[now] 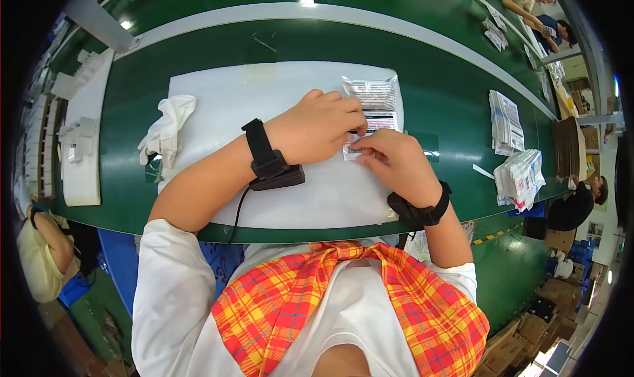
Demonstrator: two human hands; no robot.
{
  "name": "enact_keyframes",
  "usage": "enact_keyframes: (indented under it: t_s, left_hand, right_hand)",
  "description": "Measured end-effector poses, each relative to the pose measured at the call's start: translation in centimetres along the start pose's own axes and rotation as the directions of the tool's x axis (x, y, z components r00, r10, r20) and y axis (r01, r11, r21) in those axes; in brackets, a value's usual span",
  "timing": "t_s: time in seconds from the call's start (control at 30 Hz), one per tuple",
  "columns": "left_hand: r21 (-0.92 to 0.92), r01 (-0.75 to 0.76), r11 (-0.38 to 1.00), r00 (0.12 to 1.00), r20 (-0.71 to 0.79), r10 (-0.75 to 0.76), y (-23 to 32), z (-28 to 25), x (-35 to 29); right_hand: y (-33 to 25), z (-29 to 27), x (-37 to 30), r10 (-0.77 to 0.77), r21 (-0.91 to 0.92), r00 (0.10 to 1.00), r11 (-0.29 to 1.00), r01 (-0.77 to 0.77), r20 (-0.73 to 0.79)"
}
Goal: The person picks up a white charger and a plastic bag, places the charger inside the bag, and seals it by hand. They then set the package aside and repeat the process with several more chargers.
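A silver-and-white printed packet [371, 94] lies on a white foam sheet [264, 86] in front of me. Its far end is puffed up; a flatter printed section [382, 121] shows between my hands, and I cannot tell if this is a second piece. My left hand [323, 126] reaches over from the left with curled fingers, closed on the packet's left edge. From the right, my right hand [395, 153] pinches the near printed end with thumb and fingers. The fingers hide much of the middle. Both wrists wear black straps with small boxes.
White gloves [168, 126] lie on the sheet's left side. On the green table [456, 152] at right are a stack of flat printed packets [506, 121] and a pile of packets [520, 179]. White fixtures [79, 139] stand at left. Other people sit farther off.
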State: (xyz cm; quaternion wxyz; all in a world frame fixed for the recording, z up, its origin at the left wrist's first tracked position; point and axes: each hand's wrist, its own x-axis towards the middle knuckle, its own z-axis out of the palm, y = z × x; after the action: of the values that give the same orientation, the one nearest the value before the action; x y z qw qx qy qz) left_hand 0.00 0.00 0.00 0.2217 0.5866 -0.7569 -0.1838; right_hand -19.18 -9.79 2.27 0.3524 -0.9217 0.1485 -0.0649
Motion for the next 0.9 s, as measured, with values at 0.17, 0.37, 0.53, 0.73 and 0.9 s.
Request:
enact_keyframes:
  t_s: [0.17,0.37,0.53,0.73,0.9]
  left_hand:
    - [0.027,0.024,0.999,0.999,-0.049,-0.023,0.5,0.3,-0.2]
    - [0.08,0.05,0.996,0.997,-0.07,-0.044,0.7,0.4,0.0]
    - [0.077,0.05,0.996,0.998,-0.039,-0.047,1.1,0.1,0.3]
    - [-0.04,0.074,0.996,0.997,0.011,-0.074,0.6,-1.0,-0.5]
    - [0.074,0.113,0.991,0.993,-0.021,-0.112,3.0,-1.6,0.1]
  right_hand:
    - [-0.2,0.7,0.1,-0.064,-0.103,0.997,0.993,0.058,-0.05]
    - [-0.3,1.5,0.5,-0.127,-0.096,0.984,0.989,0.116,-0.125]
    - [0.6,-1.9,-1.5,-0.154,-0.068,0.982,0.984,0.162,0.11]
    - [10.2,-8.4,-22.9,0.432,0.443,0.616,0.885,-0.147,-0.659]
    - [23.0,-1.3,-45.2,0.728,0.722,0.154,0.685,-0.1,-0.669]
